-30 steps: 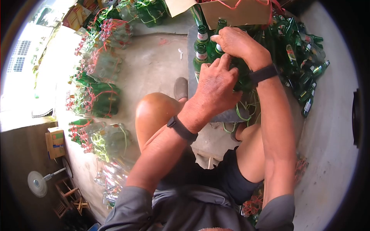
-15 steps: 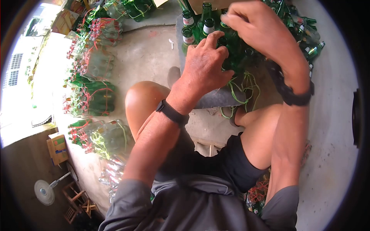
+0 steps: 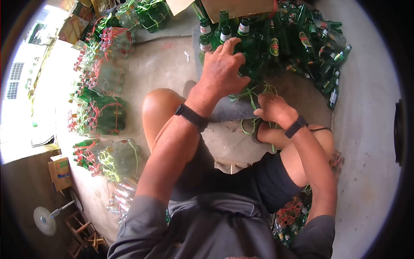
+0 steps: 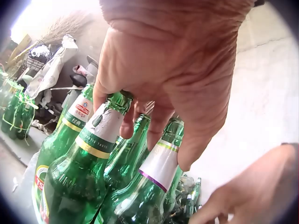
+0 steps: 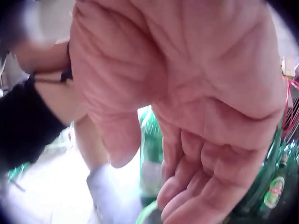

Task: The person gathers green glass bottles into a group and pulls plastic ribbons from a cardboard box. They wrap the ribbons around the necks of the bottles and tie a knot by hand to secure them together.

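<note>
Green glass bottles [image 3: 205,43] stand grouped on a dark grey board [image 3: 233,110]. My left hand [image 3: 224,71] is over their tops. In the left wrist view its fingers [image 4: 156,126] reach down among the necks and its thumb lies along the neck of a white-labelled bottle [image 4: 156,163]. My right hand [image 3: 276,108] is lower and to the right, beside loose green string [image 3: 250,97] at the board's near edge. In the right wrist view its fingers [image 5: 187,191] are slightly bent, the thumb stands apart, and a green strand passes below the fingertips.
More green bottles [image 3: 306,41] lie piled at the right against the pale wall [image 3: 371,129]. A cardboard box [image 3: 237,9] is behind the group. Bundles of tied bottles [image 3: 108,114] line the left side, with a fan [image 3: 44,221] farther down.
The right hand has left the bottle tops, swung out right and come down beside the green string. The left hand stays over the bottles. A white-labelled bottle neck shows where the right hand was.
</note>
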Demonstrator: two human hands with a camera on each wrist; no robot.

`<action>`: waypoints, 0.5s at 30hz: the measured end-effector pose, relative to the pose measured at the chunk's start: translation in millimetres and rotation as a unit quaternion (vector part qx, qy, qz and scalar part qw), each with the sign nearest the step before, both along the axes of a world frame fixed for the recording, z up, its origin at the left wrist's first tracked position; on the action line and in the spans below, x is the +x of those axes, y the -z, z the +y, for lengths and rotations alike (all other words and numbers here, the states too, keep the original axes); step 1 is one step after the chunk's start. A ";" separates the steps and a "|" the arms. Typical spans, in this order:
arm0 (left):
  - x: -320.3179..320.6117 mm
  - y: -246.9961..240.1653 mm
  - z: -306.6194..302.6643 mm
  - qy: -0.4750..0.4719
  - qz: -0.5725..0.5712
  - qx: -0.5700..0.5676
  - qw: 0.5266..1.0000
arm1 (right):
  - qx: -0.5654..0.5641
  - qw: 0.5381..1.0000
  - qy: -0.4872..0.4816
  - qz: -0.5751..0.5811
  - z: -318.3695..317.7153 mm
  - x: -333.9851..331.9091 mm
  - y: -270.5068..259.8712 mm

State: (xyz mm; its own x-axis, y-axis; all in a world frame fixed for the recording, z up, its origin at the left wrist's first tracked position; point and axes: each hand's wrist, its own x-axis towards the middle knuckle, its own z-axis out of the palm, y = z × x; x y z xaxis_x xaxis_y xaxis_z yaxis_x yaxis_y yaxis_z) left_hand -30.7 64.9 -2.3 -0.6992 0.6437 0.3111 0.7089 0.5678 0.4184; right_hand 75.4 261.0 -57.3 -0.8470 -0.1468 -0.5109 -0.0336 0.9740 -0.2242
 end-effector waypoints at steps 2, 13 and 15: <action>-1.2 0.8 -0.7 0.004 0.000 0.007 1.000 | -0.006 0.997 0.018 0.081 5.7 10.9 40.6; -3.8 5.1 -2.9 0.016 0.031 0.024 0.999 | -0.288 0.920 0.262 -0.048 20.8 0.5 101.8; -4.4 5.6 -3.1 0.016 0.031 0.022 0.999 | -0.207 0.969 0.079 0.114 37.0 -8.1 114.2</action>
State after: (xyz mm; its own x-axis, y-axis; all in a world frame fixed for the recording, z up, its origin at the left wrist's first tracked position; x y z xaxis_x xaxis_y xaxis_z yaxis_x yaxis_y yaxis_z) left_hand -35.1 61.9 -7.9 -0.6573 0.6504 0.3807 0.7514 0.5269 0.3972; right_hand 67.3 298.0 -171.5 -0.9596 -0.1587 -0.2323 0.0131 0.7997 -0.6003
